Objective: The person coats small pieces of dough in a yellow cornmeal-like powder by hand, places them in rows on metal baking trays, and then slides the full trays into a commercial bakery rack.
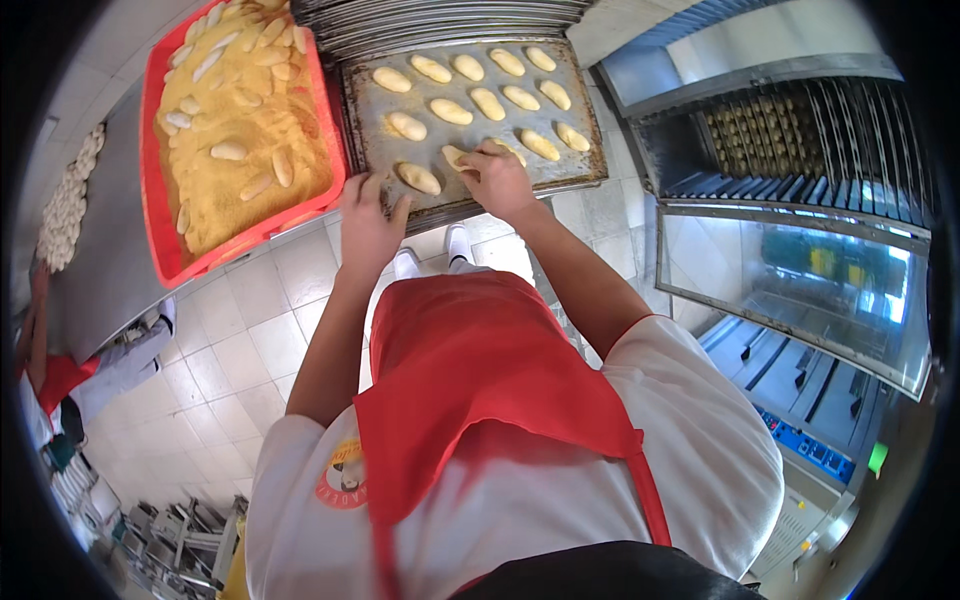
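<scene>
Rows of oval dough pieces (450,111) with a light crumb coating lie spaced out on a dark metal baking tray (375,140). My right hand (495,182) is over the tray's near side, its fingertips closed on one dough piece (456,158). Left of that, another coated dough piece (418,178) rests near the front edge. At the tray's near left corner is my left hand (372,222), thumb apart from its bent fingers, with nothing visible in it. Beside it stands a red plastic tub (160,215) of yellow crumbs (270,135) with several dough pieces on top.
More metal trays (440,25) are stacked behind the baking tray. At right, an oven (780,140) has its glass door (800,285) swung down. A steel table (100,225) on the left bears a heap of pale dough pieces (70,205), near another person's arm (38,320).
</scene>
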The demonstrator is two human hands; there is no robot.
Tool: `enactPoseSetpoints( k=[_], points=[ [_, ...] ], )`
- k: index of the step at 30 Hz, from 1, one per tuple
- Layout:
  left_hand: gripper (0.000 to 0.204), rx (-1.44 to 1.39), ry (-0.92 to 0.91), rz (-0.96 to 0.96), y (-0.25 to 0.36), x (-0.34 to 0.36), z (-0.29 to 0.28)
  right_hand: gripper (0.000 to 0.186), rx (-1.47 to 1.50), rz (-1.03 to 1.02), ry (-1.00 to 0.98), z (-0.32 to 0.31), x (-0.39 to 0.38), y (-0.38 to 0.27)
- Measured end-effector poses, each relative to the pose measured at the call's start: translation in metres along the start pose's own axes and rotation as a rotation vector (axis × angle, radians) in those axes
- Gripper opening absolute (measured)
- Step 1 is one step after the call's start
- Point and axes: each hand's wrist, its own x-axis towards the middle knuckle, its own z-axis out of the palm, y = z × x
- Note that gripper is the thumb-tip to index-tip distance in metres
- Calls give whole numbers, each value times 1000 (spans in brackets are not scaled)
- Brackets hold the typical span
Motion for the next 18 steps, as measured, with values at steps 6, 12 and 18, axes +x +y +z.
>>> enactPoseSetpoints(
  k=[6, 12, 18],
  points=[
    [60, -14, -84, -143, -5, -34, 3, 28, -307, 492, 585, -66, -45, 101],
    [57, -170, -79, -345, 2, -24, 12, 42, -121, 874, 174, -99, -86, 173],
    [51, -228, 6, -398, -5, -11, 25, 27, 677, 1005, 319, -113, -87, 201]
  ],
)
